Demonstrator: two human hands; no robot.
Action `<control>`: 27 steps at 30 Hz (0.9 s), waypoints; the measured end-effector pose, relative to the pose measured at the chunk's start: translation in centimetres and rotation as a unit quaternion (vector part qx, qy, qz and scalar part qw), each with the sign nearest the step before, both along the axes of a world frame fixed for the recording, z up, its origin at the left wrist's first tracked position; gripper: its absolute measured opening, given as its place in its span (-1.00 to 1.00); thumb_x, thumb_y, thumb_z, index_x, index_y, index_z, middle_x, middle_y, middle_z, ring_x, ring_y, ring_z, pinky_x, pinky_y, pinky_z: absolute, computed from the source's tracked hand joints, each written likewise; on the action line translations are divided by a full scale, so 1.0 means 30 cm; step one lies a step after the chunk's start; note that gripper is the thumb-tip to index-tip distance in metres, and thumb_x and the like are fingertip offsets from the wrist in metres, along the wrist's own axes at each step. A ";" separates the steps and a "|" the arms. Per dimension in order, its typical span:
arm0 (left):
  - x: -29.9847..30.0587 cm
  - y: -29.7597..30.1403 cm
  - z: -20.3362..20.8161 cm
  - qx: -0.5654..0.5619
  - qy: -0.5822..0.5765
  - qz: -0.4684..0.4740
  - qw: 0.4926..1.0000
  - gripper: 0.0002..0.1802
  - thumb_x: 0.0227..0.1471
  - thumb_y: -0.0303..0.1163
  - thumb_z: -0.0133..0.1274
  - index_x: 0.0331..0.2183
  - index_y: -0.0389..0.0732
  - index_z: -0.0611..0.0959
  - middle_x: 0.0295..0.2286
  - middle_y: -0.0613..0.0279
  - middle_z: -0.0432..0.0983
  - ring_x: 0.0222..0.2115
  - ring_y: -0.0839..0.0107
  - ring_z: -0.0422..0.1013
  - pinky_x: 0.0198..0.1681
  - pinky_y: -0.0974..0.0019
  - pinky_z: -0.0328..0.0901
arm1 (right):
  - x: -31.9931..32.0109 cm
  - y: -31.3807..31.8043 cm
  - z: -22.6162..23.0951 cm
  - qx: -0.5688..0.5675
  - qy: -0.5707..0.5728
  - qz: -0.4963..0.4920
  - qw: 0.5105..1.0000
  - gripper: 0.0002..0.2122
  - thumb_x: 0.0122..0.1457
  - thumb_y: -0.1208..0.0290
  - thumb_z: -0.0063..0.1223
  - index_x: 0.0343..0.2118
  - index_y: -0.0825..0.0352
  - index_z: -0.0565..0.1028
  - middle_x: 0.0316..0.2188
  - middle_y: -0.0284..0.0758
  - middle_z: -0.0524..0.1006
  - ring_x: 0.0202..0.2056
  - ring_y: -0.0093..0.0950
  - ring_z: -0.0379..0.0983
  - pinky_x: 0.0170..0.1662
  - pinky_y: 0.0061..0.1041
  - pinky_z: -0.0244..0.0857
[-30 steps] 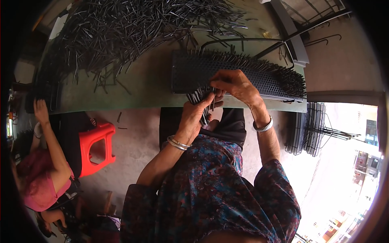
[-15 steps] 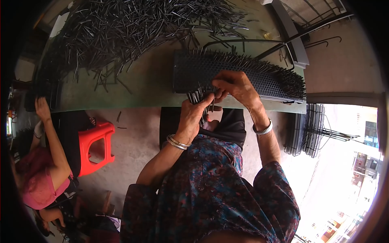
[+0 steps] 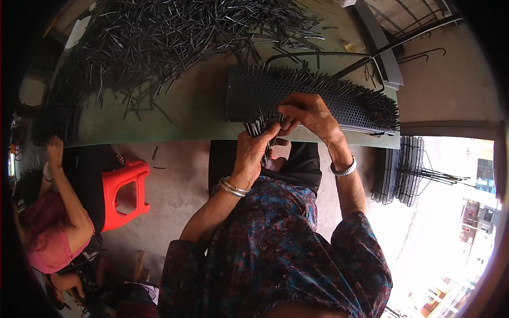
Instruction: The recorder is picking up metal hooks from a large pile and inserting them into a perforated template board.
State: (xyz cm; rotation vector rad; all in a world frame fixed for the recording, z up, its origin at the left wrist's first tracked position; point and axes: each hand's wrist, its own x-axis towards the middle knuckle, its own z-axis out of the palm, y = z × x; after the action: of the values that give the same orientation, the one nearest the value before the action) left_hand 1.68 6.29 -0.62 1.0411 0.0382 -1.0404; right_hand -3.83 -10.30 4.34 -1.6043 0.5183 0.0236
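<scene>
A bundle of thin dark rods (image 3: 256, 126) is gripped in my left hand (image 3: 251, 153), its ends sticking up past the thumb. Close beside it, my right hand (image 3: 312, 117) is pinched together at the fingertips; a rod seems to be between them, partly hidden by the fingers. Just beyond both hands lies a long black perforated block (image 3: 254, 90) full of small holes. Dark rods (image 3: 339, 85) stand upright in the holes along its far side and crowd its right end. The holes nearer me at the left and middle hold none.
A big heap of loose dark rods (image 3: 175, 37) covers the far left of the green table (image 3: 196, 114). Below the table's edge stands a red plastic stool (image 3: 127, 193). At the left another person (image 3: 61, 228) in pink works. Black wire racks (image 3: 403, 172) stand at the right.
My hands stay almost in place, with only a slight shift of the fingers. At the left, the other person's hand has drawn down a little toward the table edge.
</scene>
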 end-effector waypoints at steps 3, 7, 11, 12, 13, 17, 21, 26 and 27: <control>0.003 0.006 -0.011 -0.009 -0.015 -0.009 1.000 -0.73 0.02 -0.26 0.22 -0.28 -0.24 0.65 -0.39 0.23 0.61 -0.50 0.41 0.57 -0.68 0.55 0.19 | 0.000 -0.013 0.005 0.015 0.001 0.032 0.999 -0.84 0.17 0.48 0.08 -0.33 0.52 0.49 -0.55 -0.23 0.55 -0.51 -0.48 0.55 -0.43 -0.54 0.46; 0.013 0.012 0.037 -0.014 -0.011 -0.051 0.999 -0.65 0.03 -0.17 0.20 -0.24 -0.24 0.64 -0.37 0.17 0.63 -0.46 0.41 0.57 -0.65 0.52 0.21 | 0.001 -0.015 0.026 -0.045 0.007 0.047 0.998 -0.86 0.18 0.50 0.06 -0.32 0.50 0.48 -0.54 -0.26 0.56 -0.50 -0.52 0.54 -0.40 -0.59 0.42; 0.039 0.020 -0.008 -0.011 0.044 -0.008 0.999 -0.57 0.04 -0.11 0.18 -0.20 -0.26 0.61 -0.34 0.13 0.63 -0.44 0.39 0.58 -0.61 0.51 0.24 | 0.009 -0.020 0.065 -0.148 -0.066 -0.065 0.985 -0.87 0.18 0.50 0.04 -0.32 0.49 0.49 -0.53 -0.29 0.57 -0.49 -0.55 0.54 -0.39 -0.60 0.40; 0.045 0.024 -0.006 -0.011 0.054 -0.010 0.998 -0.58 0.06 -0.10 0.16 -0.19 -0.25 0.59 -0.32 0.10 0.62 -0.43 0.38 0.57 -0.59 0.50 0.27 | 0.017 -0.018 0.069 -0.175 -0.085 -0.115 0.974 -0.88 0.18 0.50 0.04 -0.32 0.48 0.49 -0.54 -0.30 0.57 -0.48 -0.56 0.54 -0.39 -0.61 0.40; 0.048 0.025 -0.001 -0.012 0.063 -0.013 0.998 -0.58 0.07 -0.10 0.14 -0.19 -0.23 0.58 -0.30 0.06 0.61 -0.43 0.38 0.56 -0.57 0.49 0.31 | 0.028 -0.021 0.062 -0.175 -0.084 -0.116 0.974 -0.88 0.18 0.50 0.04 -0.32 0.48 0.49 -0.54 -0.30 0.57 -0.48 -0.56 0.54 -0.39 -0.61 0.40; 0.024 0.011 -0.023 -0.041 0.098 -0.057 0.993 -0.69 0.09 -0.17 0.13 -0.25 -0.21 0.57 -0.32 0.06 0.61 -0.42 0.38 0.52 -0.52 0.48 0.37 | 0.089 -0.053 -0.014 -0.382 -0.136 -0.190 0.894 -0.89 0.17 0.49 0.06 -0.31 0.43 0.49 -0.50 -0.29 0.59 -0.48 -0.58 0.55 -0.40 -0.62 0.37; 0.012 0.004 -0.070 -0.063 0.176 -0.069 0.980 -0.75 0.15 -0.23 0.06 -0.25 -0.20 0.56 -0.32 0.06 0.60 -0.37 0.36 0.52 -0.45 0.40 0.42 | 0.144 -0.064 -0.085 -0.449 -0.204 -0.241 0.835 -0.92 0.09 0.50 0.13 -0.37 0.36 0.48 -0.59 -0.24 0.50 -0.56 -0.36 0.47 -0.46 -0.44 0.32; 0.013 0.008 -0.088 -0.081 0.192 -0.075 0.975 -0.68 0.16 -0.19 0.03 -0.17 -0.23 0.53 -0.28 0.03 0.58 -0.31 0.30 0.52 -0.30 0.22 0.45 | 0.156 -0.059 -0.102 -0.517 -0.171 -0.219 0.810 -0.90 0.14 0.50 0.10 -0.30 0.37 0.49 -0.48 -0.24 0.57 -0.49 -0.47 0.57 -0.41 -0.57 0.37; 0.013 0.010 -0.077 -0.086 0.208 -0.083 0.971 -0.64 0.16 -0.16 0.02 -0.13 -0.23 0.52 -0.26 0.02 0.56 -0.28 0.27 0.52 -0.24 0.14 0.46 | 0.156 -0.059 -0.103 -0.516 -0.171 -0.218 0.810 -0.90 0.14 0.50 0.10 -0.30 0.37 0.49 -0.48 -0.24 0.57 -0.49 -0.47 0.57 -0.41 -0.57 0.37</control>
State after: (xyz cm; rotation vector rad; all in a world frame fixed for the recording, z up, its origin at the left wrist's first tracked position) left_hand 2.08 6.60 -2.94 0.6630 0.2010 -1.3770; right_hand 0.84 -12.06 1.24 -2.4169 0.6447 -1.0451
